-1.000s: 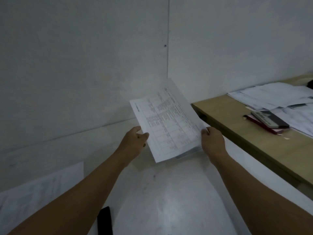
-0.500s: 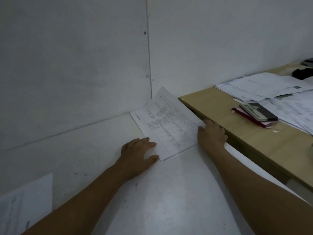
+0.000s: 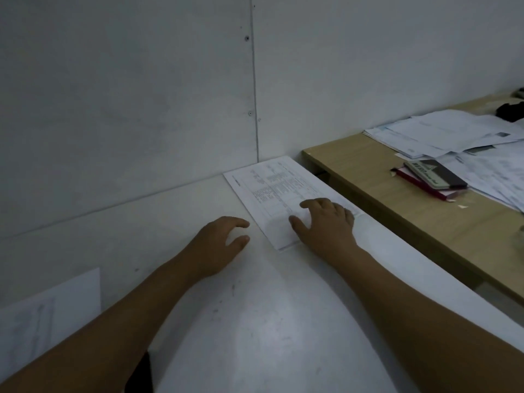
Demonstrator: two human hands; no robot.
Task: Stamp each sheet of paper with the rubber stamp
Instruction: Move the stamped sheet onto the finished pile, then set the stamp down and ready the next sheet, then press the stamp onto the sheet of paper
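A printed sheet of paper (image 3: 272, 188) lies flat on the white table (image 3: 255, 321), in the far corner by the wall. My right hand (image 3: 326, 225) rests palm down on the sheet's near end, fingers spread. My left hand (image 3: 221, 245) hovers or rests on the bare table just left of the sheet, fingers apart, holding nothing. A flat dark case printed "HERO" (image 3: 435, 174), perhaps a stamp pad, sits on a red book on the wooden desk. No rubber stamp is visible.
A lower wooden desk (image 3: 397, 211) at the right carries a spread of loose papers (image 3: 442, 134) and a dark object (image 3: 510, 110) at the far end. Another sheet (image 3: 48, 316) lies at the table's left edge. A black object (image 3: 140, 375) shows near the bottom.
The sheet went from held up in both hands to lying flat on the table. My right hand moved onto it; my left hand let go and drew back left.
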